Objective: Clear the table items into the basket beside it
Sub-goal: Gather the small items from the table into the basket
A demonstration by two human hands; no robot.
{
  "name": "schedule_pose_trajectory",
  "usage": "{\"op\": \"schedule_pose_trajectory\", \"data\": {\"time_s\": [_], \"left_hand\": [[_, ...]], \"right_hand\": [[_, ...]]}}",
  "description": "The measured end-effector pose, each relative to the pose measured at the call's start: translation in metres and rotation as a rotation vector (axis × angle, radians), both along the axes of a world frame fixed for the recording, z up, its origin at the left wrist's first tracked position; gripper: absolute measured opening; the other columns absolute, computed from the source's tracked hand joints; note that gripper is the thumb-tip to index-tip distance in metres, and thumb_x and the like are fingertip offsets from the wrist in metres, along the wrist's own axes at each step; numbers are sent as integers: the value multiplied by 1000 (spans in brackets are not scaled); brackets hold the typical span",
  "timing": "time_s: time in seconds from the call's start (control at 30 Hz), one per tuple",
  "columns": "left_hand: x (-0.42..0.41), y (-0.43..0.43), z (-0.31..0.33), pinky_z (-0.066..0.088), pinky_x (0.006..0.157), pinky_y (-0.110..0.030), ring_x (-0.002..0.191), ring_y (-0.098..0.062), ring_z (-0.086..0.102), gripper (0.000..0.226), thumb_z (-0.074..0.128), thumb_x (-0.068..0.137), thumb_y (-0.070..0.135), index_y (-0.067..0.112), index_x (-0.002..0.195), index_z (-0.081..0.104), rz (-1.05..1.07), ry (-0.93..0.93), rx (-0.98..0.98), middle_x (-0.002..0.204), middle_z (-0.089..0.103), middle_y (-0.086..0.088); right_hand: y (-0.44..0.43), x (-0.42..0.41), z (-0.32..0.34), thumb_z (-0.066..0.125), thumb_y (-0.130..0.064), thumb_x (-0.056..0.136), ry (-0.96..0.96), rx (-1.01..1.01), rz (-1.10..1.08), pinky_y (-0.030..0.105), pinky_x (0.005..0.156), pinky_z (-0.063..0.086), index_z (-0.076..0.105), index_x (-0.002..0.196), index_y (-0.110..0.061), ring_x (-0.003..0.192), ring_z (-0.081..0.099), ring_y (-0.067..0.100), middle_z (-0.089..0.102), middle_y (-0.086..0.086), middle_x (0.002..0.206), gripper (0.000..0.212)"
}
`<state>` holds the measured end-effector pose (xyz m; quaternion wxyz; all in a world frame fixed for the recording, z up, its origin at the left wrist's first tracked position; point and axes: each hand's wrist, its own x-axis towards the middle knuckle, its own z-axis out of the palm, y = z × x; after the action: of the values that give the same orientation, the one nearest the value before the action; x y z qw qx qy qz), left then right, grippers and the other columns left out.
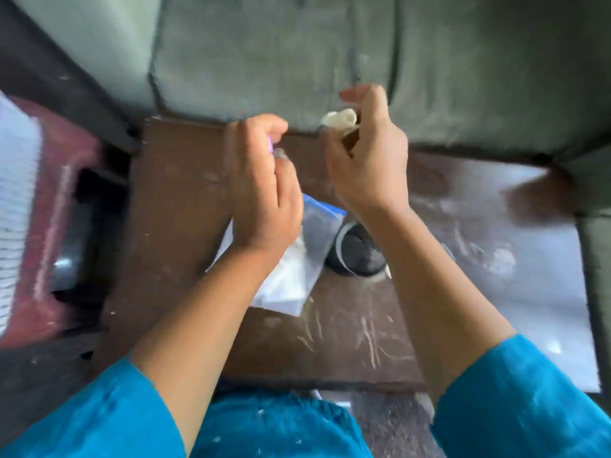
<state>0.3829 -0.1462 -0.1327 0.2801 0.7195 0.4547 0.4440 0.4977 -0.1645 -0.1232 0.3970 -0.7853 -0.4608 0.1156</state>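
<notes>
Mid pick-up step: both hands raised over the far edge of the brown counter (pixel 185 226), each already carrying something small. Left hand (pixel 261 190) grip curled closed, pinching a thin item with a purple bit showing at the fingers; blurred, can't say what it is. Right hand (pixel 367 160) grip pinching a crumpled pale wad (pixel 340 119), tissue or wrapper by the look, thumb lifted free above it.

Still on the counter: clear zip bag (pixel 297 266) with blue seal strip, flat, directly under the left grip and wrist; dark round lidded container (pixel 358 252) just beside the bag, below the right wrist.

Basket (pixel 66 233), reddish with a dark item inside, sits well out past the left grip, off the counter's edge.

Likely next: carry both held bits leftward and drop them in, then come back for bag and container. Bag is limp, needs an edge pinch.
</notes>
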Motion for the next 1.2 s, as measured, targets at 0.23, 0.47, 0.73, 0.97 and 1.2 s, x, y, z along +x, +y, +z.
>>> {"op": "schedule_pose_trajectory", "data": {"time_s": [0.23, 0.47, 0.73, 0.97, 1.2], "left_hand": [[-125, 81, 4, 46, 82, -32, 92, -31, 57, 25, 51, 85, 3, -2, 110, 55, 418, -39, 38, 102, 51, -5], [-217, 107, -8, 49, 85, -29, 97, -27, 54, 18, 55, 85, 8, -8, 92, 62, 738, 11, 17, 105, 48, -18], [-226, 115, -24, 31, 76, -42, 88, -43, 50, 13, 47, 79, 2, -4, 86, 56, 806, 248, -281, 94, 52, -30], [-232, 132, -39, 37, 78, -45, 91, -40, 51, 19, 46, 76, -1, -5, 92, 55, 887, 222, -453, 100, 53, -26], [-237, 139, -54, 36, 73, -33, 87, -32, 51, 15, 43, 81, 7, 2, 85, 57, 770, 259, -653, 96, 57, -17]], "right_hand": [[95, -124, 0, 67, -22, 80, 85, 8, 347, 25, 68, 44, 63, 99, -16, 74, 63, 22, 70, 5, 83, 20], [146, -227, -6, 70, -10, 74, 63, 28, 576, 10, 67, 39, 69, 97, -14, 74, 51, 6, 63, 1, 88, 23], [181, -271, -20, 55, -3, 76, -101, -204, 741, 33, 73, 48, 62, 107, -14, 89, 61, 28, 68, 9, 101, 34], [202, -285, -33, 56, -8, 79, -226, -459, 854, 36, 73, 51, 65, 100, -14, 86, 61, 31, 68, 12, 93, 24], [212, -295, -35, 56, -13, 79, -328, -583, 874, 29, 66, 46, 64, 89, -26, 84, 58, 30, 64, 7, 97, 18]]}}
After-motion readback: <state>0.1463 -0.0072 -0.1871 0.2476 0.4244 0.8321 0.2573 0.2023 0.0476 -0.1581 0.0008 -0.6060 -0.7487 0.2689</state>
